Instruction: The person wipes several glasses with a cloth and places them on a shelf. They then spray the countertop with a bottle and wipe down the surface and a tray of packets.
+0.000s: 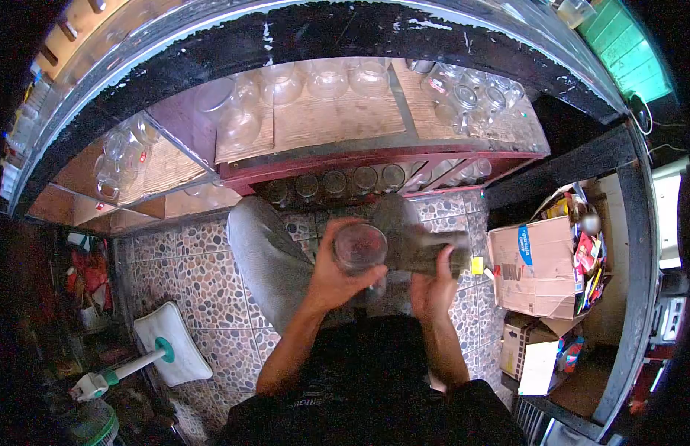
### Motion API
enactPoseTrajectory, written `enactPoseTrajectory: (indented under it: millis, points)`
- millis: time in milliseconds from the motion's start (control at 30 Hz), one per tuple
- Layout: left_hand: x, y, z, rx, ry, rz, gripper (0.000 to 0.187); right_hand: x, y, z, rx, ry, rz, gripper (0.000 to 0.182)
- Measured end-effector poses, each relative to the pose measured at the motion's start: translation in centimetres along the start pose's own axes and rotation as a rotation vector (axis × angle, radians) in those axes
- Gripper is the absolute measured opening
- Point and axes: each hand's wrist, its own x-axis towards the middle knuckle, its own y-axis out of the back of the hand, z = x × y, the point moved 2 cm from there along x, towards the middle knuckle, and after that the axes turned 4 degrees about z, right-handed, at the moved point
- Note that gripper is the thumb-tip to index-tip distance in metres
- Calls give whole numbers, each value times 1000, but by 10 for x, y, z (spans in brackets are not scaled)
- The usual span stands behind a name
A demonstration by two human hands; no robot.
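Note:
My left hand (331, 273) is wrapped around a clear drinking glass (361, 248), with its round end facing up towards me. Beside it, my right hand (433, 291) grips a grey-brown, cloth-like piece (434, 251), thumb on top; motion smears it, and I cannot tell its exact kind. The two hands are close together above my lap, between my grey-trousered knees. Just beyond my knees, a row of upturned glasses (334, 183) lines the low red shelf (300, 168).
Round glass jars (328, 80) and glass mugs (465, 97) stand on wooden shelves ahead. At right sits a cardboard box (534, 264) full of packets, with another box (514, 346) behind. A white stool-like pad (170, 338) and green fan (92, 424) are at left on the pebble-patterned floor (204, 282).

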Motion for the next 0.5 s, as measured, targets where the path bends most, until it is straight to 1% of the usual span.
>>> enactPoseTrajectory:
  millis: [33,100,133,167,200,233,300,333,367,400,433,467,500]
  points:
    - [-1,-4,3,2,2,-5,72,2,-1,0,3,2,4,52]
    - [-2,-13,11,499,-160,-11,81,4,-5,-2,-80,182,-59,48]
    - [-2,-17,9,501,-160,-21,81,5,-13,-7,-335,239,-175,39]
    - [-3,-19,4,611,-155,5,83,7,-16,-8,-331,245,-167,39]
    - [-5,-20,-1,722,-149,32,85,4,-23,-9,-658,468,-377,38]
    - [-5,-16,-11,722,-150,24,85,0,-30,-8,-988,689,-588,38]
    - [-5,-3,-25,699,-275,3,85,-8,-40,-7,-970,734,-616,41]
    - [-5,-5,-15,743,-328,-13,83,-11,-43,-6,-949,776,-656,44]
    - [-5,-5,-12,748,-328,-8,83,-13,-42,-5,-944,775,-661,44]
    - [-5,-4,-10,769,-298,-13,83,-15,-39,-5,-890,737,-677,31]
    - [-5,-4,-9,789,-268,-19,82,-15,-37,-5,-835,699,-691,26]
    - [-5,-4,-7,794,-267,-18,82,-11,-34,-9,-831,697,-692,26]
    - [-6,-4,-7,718,-204,-10,83,-7,-30,-15,-783,695,-794,25]
